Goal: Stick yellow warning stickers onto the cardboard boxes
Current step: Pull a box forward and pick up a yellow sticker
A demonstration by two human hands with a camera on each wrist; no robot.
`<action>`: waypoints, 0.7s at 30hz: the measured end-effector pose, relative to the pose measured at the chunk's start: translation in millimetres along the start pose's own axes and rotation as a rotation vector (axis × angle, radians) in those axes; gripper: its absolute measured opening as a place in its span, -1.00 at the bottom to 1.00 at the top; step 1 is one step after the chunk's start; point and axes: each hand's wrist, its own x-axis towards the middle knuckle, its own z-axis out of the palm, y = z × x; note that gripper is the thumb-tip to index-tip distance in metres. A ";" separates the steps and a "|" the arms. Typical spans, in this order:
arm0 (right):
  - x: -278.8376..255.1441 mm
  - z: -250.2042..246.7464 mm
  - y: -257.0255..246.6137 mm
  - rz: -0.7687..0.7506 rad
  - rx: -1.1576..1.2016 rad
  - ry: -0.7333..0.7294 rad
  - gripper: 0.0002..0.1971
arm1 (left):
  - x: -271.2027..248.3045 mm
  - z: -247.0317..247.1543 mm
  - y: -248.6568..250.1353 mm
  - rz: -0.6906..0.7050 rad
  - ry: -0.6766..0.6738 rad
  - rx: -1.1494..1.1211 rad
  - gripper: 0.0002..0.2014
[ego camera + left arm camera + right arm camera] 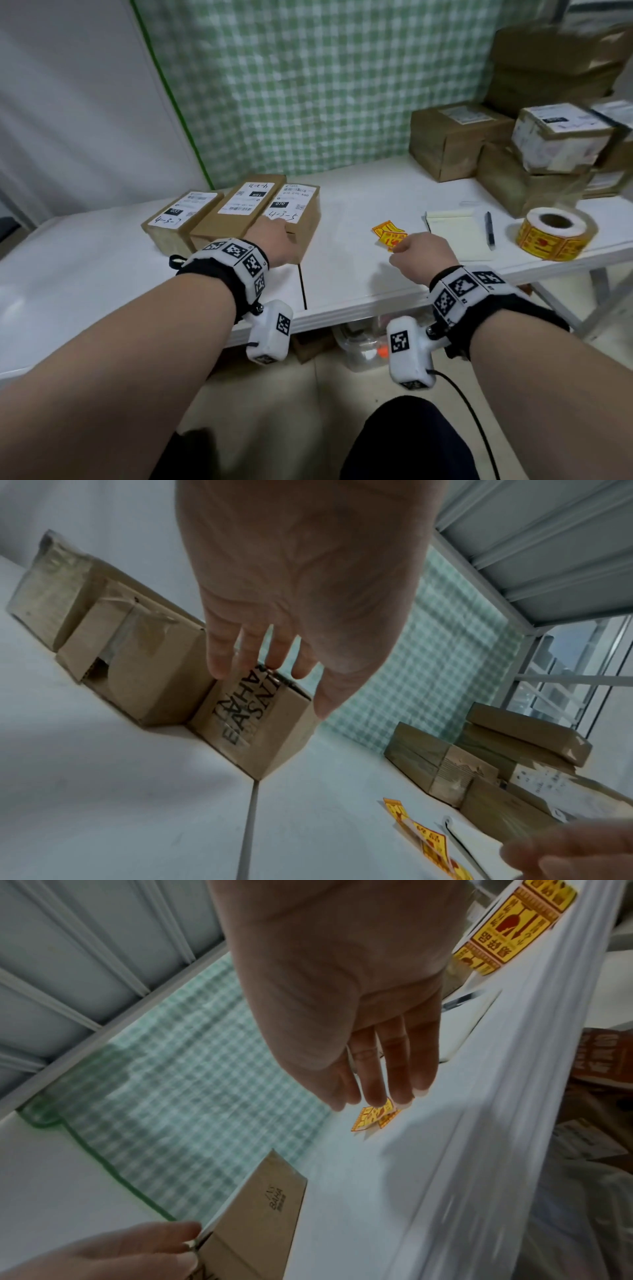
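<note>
Three cardboard boxes with white shipping labels stand side by side at the table's left. My left hand (274,229) rests with straight fingers (219,664) on the top front edge of the rightmost box (303,222), also visible in both wrist views (260,723) (260,1204). The middle box (236,205) and the left box (178,219) are untouched. Loose yellow warning stickers (388,234) lie on the white table to the right. My right hand (402,245) reaches over them, and its straight fingertips (377,1099) touch the stickers (371,1118); the thumb stays apart.
A roll of yellow stickers (555,240) stands at the table's right front, next to a notepad (459,236) and a pen (489,228). More cardboard boxes (452,144) are stacked at the back right. A clear container (363,346) sits under the white table (359,281).
</note>
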 end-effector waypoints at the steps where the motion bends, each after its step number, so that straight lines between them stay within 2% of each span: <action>1: 0.9 1.7 -1.2 0.013 0.022 0.011 -0.73 | 2.2 2.3 -1.1 -0.017 0.006 0.006 -0.55; 5: 0.3 12.5 -7.9 0.072 0.117 0.041 -0.74 | 14.2 8.6 -6.7 -0.070 0.056 0.026 -0.49; 8: -2.8 17.6 -10.4 0.108 0.095 0.051 -0.73 | 25.1 13.4 -14.0 -0.087 0.100 -0.026 -0.46; 15: -2.2 22.9 -24.5 0.172 0.044 0.070 -0.75 | 39.1 14.5 -28.0 -0.012 0.119 -0.096 -0.49; 21: 4.9 34.6 -22.8 0.206 0.012 0.084 -0.74 | 47.3 26.3 -29.7 -0.015 0.209 -0.151 -0.48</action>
